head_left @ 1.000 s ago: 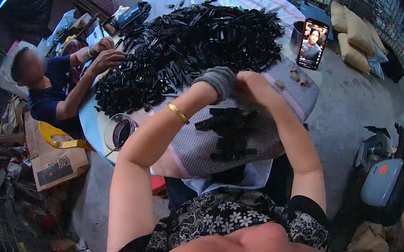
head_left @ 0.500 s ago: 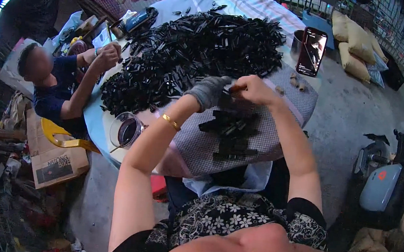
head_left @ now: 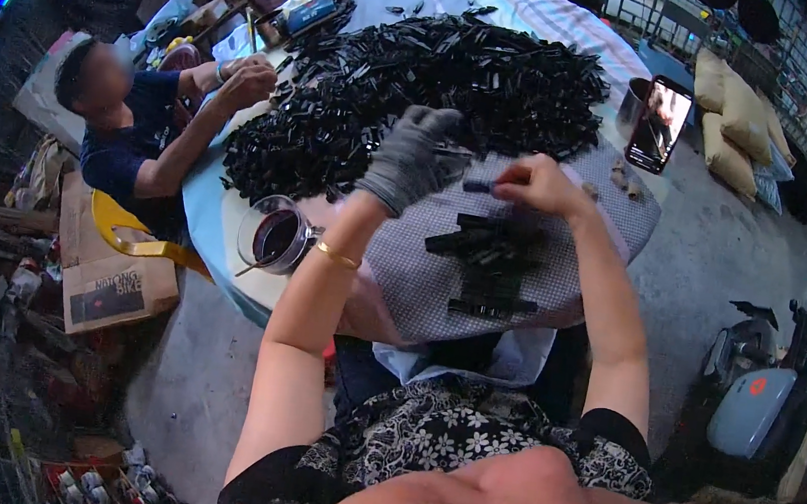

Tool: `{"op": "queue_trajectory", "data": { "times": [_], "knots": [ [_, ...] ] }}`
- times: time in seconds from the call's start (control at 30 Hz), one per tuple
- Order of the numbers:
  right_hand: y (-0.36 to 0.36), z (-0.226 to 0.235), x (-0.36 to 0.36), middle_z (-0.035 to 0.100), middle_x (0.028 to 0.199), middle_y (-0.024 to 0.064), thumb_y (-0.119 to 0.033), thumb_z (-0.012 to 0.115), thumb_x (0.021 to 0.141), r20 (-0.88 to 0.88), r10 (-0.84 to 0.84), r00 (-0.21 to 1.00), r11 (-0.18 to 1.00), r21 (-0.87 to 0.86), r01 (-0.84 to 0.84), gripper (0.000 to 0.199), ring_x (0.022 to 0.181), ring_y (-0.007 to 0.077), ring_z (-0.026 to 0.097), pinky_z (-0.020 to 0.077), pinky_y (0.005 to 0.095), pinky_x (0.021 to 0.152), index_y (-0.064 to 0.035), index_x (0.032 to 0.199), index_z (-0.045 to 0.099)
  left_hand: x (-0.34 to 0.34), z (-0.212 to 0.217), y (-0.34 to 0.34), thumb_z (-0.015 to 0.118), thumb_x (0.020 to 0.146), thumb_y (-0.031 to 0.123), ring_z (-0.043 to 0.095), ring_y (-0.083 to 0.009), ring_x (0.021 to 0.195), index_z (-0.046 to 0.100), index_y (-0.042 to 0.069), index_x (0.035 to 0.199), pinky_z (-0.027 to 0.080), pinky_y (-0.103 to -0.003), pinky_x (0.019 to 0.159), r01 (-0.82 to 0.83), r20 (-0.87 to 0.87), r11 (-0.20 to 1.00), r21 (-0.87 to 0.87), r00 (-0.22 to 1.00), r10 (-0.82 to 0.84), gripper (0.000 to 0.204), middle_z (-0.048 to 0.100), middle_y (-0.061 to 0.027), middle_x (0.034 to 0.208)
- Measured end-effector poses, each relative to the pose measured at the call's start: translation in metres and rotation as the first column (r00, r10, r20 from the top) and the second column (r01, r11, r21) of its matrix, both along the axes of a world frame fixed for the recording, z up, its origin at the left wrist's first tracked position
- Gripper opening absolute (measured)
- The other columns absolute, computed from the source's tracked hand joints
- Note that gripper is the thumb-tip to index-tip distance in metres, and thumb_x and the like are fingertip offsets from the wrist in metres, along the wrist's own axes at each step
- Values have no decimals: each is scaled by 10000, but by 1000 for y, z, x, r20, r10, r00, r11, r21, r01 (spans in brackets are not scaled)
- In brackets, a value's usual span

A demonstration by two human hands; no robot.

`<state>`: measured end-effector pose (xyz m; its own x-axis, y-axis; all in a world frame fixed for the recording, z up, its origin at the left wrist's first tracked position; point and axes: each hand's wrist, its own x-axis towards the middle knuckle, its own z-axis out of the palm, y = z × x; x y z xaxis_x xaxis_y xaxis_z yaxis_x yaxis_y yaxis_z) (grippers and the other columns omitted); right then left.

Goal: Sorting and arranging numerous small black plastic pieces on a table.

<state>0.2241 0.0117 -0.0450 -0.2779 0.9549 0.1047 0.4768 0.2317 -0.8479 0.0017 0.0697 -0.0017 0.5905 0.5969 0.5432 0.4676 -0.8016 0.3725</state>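
My left hand (head_left: 412, 164), in a grey knitted glove, is at the near edge of a big heap of small black pieces (head_left: 415, 72). Its fingers are bent and slightly smeared; a thin dark shape shows by the fingertips, too blurred to make out. To its right, my bare right hand (head_left: 547, 187) pinches a short dark piece (head_left: 480, 187) between thumb and fingers. Below both hands, a smaller stack of black strips (head_left: 497, 248) lies on the checked cloth (head_left: 399, 287). A row of similar strips (head_left: 493, 307) sits nearer me.
A glass cup of dark liquid (head_left: 277, 234) with a stick in it stands left of my forearm. A phone (head_left: 659, 124) leans by a dark cup (head_left: 633, 104). Across to the left, a co-worker (head_left: 142, 124) holds both hands at the heap's edge. Stuffed sacks (head_left: 742, 122) lie beyond.
My hands have drawn apart: the left has shifted up and left over the heap's edge, the right has moved off with the dark piece. The whole view has shifted slightly.
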Motion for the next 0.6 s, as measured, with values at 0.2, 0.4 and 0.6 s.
{"op": "queue_trajectory", "data": {
  "times": [0.2,0.4,0.6],
  "knots": [
    [1,1,-2,639,659,85,-224,624,789,181,55,982,998,-20,-52,218,587,115,579,444,269,545,-11,812,663,3,-10,-5,590,743,370,546,-333,941,632,106,976,443,-407,795,-325,-497,941,-99,835,236,355,565,-176,1040],
    [6,0,2,620,780,123,-190,627,768,86,-546,833,741,514,432,160,743,262,605,473,337,630,-47,832,658,15,-39,-11,557,768,323,533,-330,909,594,62,870,428,-428,790,-200,-536,975,96,815,220,282,566,-155,964],
    [1,-8,-10,527,923,116,-180,670,714,369,-556,745,796,496,348,221,801,292,571,472,376,715,-38,882,649,16,-33,-19,613,748,286,569,-348,863,522,57,1003,452,-438,729,-133,-352,978,-162,933,68,354,595,-166,927]
  ]
}}
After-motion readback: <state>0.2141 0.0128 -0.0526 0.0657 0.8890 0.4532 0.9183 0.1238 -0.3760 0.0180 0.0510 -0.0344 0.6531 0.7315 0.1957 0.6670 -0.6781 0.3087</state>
